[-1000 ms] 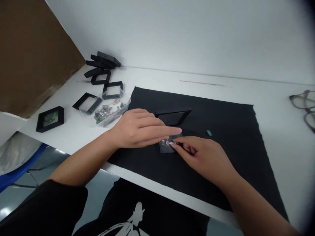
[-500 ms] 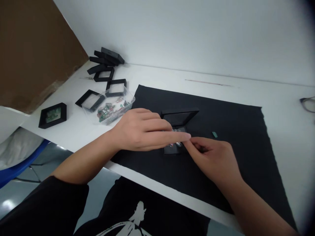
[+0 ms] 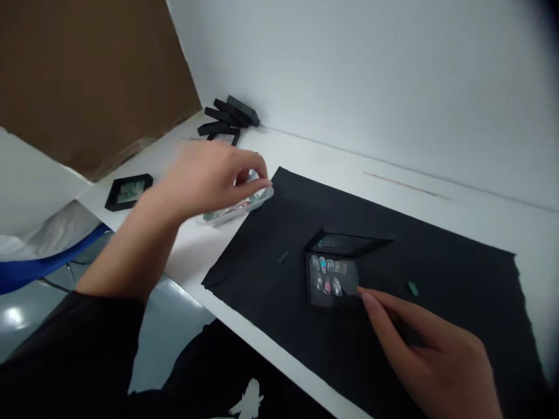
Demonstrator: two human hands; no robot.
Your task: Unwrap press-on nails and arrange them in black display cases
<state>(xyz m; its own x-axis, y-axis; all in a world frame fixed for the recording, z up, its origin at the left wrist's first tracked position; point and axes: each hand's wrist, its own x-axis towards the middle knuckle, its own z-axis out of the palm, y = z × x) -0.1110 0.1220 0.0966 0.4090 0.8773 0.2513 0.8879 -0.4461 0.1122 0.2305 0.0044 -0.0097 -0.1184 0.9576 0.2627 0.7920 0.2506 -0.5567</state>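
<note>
Flat blk case (image 3: 351, 276), hinged lid (image 3: 349, 244) tipped up, is set on blk mat (image 3: 262, 308), between front & back edges of tabletop (image 3: 187, 247). Small clear pieces (image 3: 337, 286), one w/ pink spot, are laid in 2 rows in its base. Case is judged light, stiff; best held by side rims, lid pane prob. easily marked. Pieces are judged v. light, thin, slippery, maybe brittle; best pinched by their sides, w/o hard pressure. R hand (image 3: 441, 355): thumb + index tips are brought close tog. at case's R rim; contact likely, firm grip cannot be confirmed. L hand (image 3: 205, 180): blurred, held over clear tub (image 3: 231, 215), toward tabletop's L edge; thumb + index nearly meet, anything pinched cannot be made out.
</note>
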